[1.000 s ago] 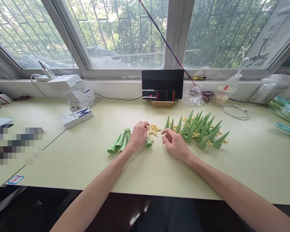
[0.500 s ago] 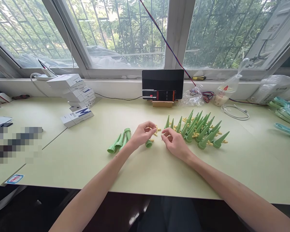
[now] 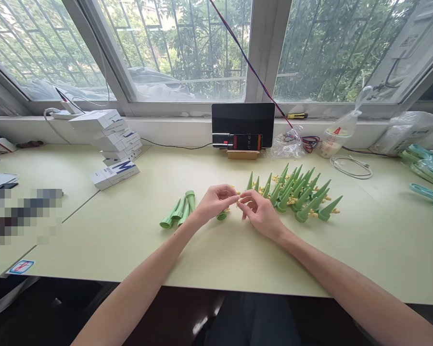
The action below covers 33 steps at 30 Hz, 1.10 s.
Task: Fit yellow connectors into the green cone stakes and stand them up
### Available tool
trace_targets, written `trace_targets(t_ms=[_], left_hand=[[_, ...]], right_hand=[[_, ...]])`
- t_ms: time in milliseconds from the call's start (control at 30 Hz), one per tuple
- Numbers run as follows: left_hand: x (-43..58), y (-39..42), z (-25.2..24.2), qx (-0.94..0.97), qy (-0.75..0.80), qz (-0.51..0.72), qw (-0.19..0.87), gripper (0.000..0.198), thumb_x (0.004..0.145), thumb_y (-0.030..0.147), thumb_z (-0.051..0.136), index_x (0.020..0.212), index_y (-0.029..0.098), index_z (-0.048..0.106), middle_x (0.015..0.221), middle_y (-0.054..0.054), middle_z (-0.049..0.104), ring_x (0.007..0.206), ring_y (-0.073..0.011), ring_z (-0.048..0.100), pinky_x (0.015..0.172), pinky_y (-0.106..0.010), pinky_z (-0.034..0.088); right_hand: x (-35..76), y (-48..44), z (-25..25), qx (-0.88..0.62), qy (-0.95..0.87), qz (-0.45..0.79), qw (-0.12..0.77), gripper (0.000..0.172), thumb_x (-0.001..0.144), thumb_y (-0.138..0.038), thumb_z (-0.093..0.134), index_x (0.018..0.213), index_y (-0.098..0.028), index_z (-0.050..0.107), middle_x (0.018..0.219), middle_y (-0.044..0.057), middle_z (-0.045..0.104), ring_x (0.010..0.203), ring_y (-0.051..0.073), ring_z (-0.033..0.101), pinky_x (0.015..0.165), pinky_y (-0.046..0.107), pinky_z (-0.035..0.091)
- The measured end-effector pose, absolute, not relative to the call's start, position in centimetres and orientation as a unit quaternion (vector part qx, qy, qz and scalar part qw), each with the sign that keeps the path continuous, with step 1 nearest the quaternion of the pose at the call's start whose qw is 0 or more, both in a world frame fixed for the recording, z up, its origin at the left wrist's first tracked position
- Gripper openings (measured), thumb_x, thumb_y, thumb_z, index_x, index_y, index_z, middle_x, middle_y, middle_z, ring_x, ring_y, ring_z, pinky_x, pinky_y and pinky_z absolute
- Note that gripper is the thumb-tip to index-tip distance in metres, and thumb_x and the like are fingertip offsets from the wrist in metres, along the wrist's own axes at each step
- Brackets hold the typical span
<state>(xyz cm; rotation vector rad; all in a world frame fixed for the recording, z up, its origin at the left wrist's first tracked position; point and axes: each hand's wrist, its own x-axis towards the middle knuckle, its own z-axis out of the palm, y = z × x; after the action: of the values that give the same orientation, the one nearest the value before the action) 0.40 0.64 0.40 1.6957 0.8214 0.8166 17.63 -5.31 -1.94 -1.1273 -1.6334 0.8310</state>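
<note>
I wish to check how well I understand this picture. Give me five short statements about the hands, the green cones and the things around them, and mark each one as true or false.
1. The fingertips of the left hand are close to those of the right hand. True.
2. The larger group of green cones is to the left of both hands. False: the larger group of green cones is to the right.
3. A phone stands in front of a black screen. True.
4. The yellow knife lies between the two hands. False: the yellow knife lies by the window.
5. White boxes are piled on the left part of the table. True.
</note>
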Motion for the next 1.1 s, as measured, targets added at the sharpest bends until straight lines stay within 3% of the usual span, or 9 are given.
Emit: trace_targets(t_ms=[167, 267, 367, 700, 1100], left_hand=[[0.2, 0.7, 0.7, 0.763, 0.415, 0.383, 0.315, 0.021, 0.085, 0.037, 0.059, 0.079, 0.018, 0.063, 0.061, 0.002, 0.053, 0.055, -0.0098, 0.045, 0.054, -0.023, 0.037], [0.0, 0.8, 0.5, 0.788, 0.466, 0.348, 0.201, 0.02, 0.085, 0.035, 0.057, 0.075, 0.019, 0.064, 0.049, 0.005, 0.042, 0.047, -0.0101, 0.038, 0.052, -0.024, 0.032], [-0.1, 1.0, 0.0, 0.803, 0.497, 0.291, 0.153, 0.021, 0.085, 0.036, 0.056, 0.073, 0.02, 0.064, 0.048, 0.004, 0.045, 0.047, -0.0124, 0.042, 0.051, -0.025, 0.029], [-0.4, 1.2, -0.6, 0.805, 0.554, 0.18, 0.11, 0.037, 0.091, 0.045, 0.045, 0.069, 0.021, 0.062, 0.06, -0.004, 0.062, 0.063, -0.022, 0.058, 0.055, -0.028, 0.03], [-0.5, 1.0, -0.6, 0.806, 0.544, 0.193, 0.128, 0.03, 0.089, 0.038, 0.049, 0.065, 0.021, 0.056, 0.055, -0.002, 0.057, 0.054, -0.0184, 0.051, 0.052, -0.027, 0.025]], right_hand=[[17.7, -5.1, -2.0, -0.48, -0.666, 0.309, 0.481, 0.021, 0.091, -0.04, 0.055, 0.097, -0.02, 0.056, 0.093, 0.005, 0.066, 0.055, 0.013, 0.06, 0.052, 0.028, 0.051], [17.7, -5.2, -1.8, -0.492, -0.673, 0.293, 0.469, 0.019, 0.091, -0.039, 0.054, 0.091, -0.02, 0.057, 0.093, 0.005, 0.066, 0.057, 0.014, 0.059, 0.053, 0.028, 0.051], [17.7, -5.4, -1.6, -0.498, -0.677, 0.286, 0.46, 0.019, 0.091, -0.039, 0.053, 0.089, -0.02, 0.057, 0.09, 0.005, 0.066, 0.058, 0.014, 0.059, 0.054, 0.028, 0.05], [17.8, -5.3, -1.9, -0.505, -0.685, 0.267, 0.451, 0.015, 0.091, -0.033, 0.052, 0.089, -0.02, 0.059, 0.087, 0.003, 0.066, 0.058, 0.014, 0.058, 0.055, 0.027, 0.047], [17.8, -5.2, -2.0, -0.513, -0.692, 0.26, 0.436, 0.017, 0.091, -0.033, 0.052, 0.087, -0.02, 0.062, 0.084, 0.003, 0.066, 0.059, 0.014, 0.056, 0.055, 0.027, 0.046]])
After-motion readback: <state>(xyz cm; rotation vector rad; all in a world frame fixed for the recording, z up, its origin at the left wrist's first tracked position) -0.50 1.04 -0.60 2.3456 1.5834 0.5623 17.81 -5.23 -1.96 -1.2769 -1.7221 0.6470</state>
